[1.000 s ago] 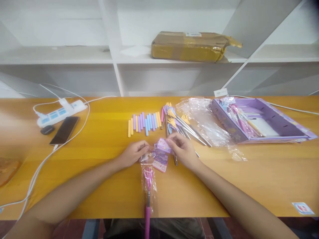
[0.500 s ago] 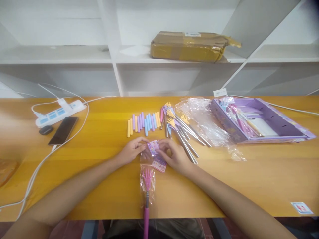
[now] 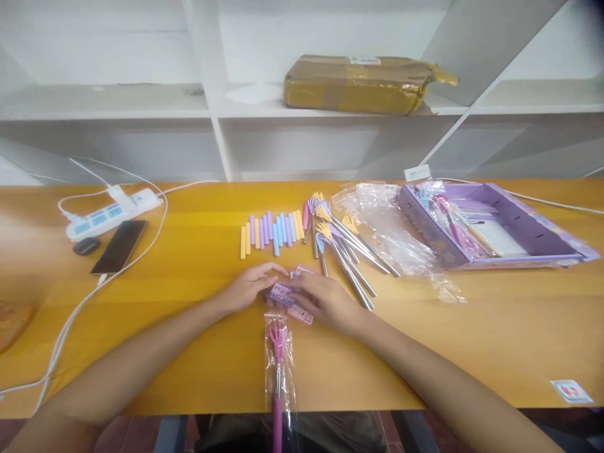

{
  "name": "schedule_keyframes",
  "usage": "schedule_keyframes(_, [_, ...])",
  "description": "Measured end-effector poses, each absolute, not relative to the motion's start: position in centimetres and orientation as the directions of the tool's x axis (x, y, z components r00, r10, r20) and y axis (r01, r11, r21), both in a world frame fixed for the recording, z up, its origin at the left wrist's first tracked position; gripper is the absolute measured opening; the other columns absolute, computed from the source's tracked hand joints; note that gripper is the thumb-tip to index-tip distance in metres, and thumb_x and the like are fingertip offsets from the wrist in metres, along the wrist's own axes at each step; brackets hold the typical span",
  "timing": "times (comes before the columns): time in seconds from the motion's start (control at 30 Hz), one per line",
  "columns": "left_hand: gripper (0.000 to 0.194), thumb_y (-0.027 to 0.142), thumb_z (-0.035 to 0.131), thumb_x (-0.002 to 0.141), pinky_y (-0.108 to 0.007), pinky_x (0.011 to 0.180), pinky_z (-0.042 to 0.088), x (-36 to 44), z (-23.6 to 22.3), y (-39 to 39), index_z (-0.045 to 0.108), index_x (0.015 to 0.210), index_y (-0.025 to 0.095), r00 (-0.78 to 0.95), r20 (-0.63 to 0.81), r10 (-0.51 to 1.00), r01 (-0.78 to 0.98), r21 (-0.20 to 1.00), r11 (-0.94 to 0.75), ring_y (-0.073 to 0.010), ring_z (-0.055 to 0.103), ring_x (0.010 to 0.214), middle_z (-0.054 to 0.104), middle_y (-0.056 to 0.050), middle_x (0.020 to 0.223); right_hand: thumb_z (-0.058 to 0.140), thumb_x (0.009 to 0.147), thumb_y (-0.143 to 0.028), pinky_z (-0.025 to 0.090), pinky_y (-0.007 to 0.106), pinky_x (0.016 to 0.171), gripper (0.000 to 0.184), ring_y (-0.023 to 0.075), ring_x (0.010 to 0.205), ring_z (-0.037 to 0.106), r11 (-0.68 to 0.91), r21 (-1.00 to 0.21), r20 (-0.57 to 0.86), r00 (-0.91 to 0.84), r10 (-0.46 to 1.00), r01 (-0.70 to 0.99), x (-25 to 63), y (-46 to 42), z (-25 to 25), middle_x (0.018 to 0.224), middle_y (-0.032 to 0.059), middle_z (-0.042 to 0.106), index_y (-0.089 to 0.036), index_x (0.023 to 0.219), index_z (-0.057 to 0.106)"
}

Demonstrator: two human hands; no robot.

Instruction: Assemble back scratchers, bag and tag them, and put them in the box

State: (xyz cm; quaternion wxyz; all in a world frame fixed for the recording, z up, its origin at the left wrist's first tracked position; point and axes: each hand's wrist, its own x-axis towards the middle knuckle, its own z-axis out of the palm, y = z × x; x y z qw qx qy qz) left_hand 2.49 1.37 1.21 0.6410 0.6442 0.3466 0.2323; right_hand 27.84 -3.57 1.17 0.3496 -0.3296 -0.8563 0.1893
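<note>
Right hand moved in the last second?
Yes: the right hand has shifted left and slightly down in the picture, judged against the row of coloured sticks.

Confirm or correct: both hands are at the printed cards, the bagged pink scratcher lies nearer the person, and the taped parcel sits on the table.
One slip: the taped parcel sits on the white shelf, not the table, as the head view shows. The rest stands: the bagged pink scratcher is nearer the person, and left hand and right hand are at the printed cards.
</note>
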Motion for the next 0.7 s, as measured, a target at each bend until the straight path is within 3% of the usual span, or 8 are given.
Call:
schedule_keyframes(0.1, [0.027,0.040,0.060,0.107,-0.040,0.107,0.051,2.48,1.43,1.45,0.075,0.123,0.024,0.659,-0.087,0.747,0.168,0.985,-0.033,-0.0256,0.071,0.117,0.078,-0.007,0.126,0.057,0.111,-0.021,0.060,0.034,0.083,0.026,0.0207,0.095,0.074,0.747,-0.506,0.478,-0.581,0.659,0.431,27.69,-3.82,1.44,0.106,0.0088,0.077,-0.023,0.133,0.069])
schedule_keyframes(0.2, [0.026,0.038,0.060,0.107,-0.041,0.115,0.047,2.46,1.51,1.46,0.075,0.123,0.024,0.663,-0.074,0.745,0.181,0.981,-0.064,-0.0269,0.067,0.127,0.077,-0.007,0.131,0.058,0.110,-0.022,0.061,0.037,0.089,0.031,0.0219,0.104,0.073,0.755,-0.511,0.437,-0.632,0.640,0.411,27.89,-4.01,1.60,0.114,0.0091,0.076,-0.025,0.140,0.067])
schedule_keyframes(0.4, [0.032,0.046,0.058,0.109,-0.038,0.099,0.054,2.37,0.93,1.18,0.072,0.127,0.023,0.661,-0.130,0.739,0.174,0.985,0.018,-0.0241,0.074,0.105,0.079,-0.007,0.117,0.056,0.112,-0.028,0.061,0.036,0.087,0.034,0.0218,0.102,0.073,0.753,-0.492,0.319,-0.715,0.622,0.436,28.24,-4.14,1.93,0.117,0.0089,0.075,-0.027,0.144,0.066])
schedule_keyframes(0.53, [0.034,0.050,0.059,0.109,-0.036,0.096,0.054,2.41,0.74,1.14,0.073,0.124,0.022,0.637,-0.103,0.764,0.161,0.987,-0.001,-0.0232,0.074,0.103,0.079,-0.006,0.110,0.053,0.113,-0.027,0.058,0.035,0.081,0.032,0.0206,0.094,0.073,0.755,-0.481,0.336,-0.702,0.629,0.446,28.02,-4.35,1.90,0.110,0.0075,0.076,-0.026,0.143,0.063])
schedule_keyframes(0.7, [0.037,0.054,0.061,0.108,-0.039,0.098,0.055,2.66,0.80,1.19,0.070,0.122,0.022,0.586,-0.084,0.806,0.082,0.996,0.044,-0.0255,0.078,0.103,0.082,-0.006,0.103,0.053,0.110,-0.024,0.049,0.029,0.064,0.057,0.0173,0.068,0.066,0.648,-0.571,0.383,-0.535,0.753,0.504,28.12,-4.57,1.85,0.079,-0.0022,0.069,-0.021,0.163,0.035])
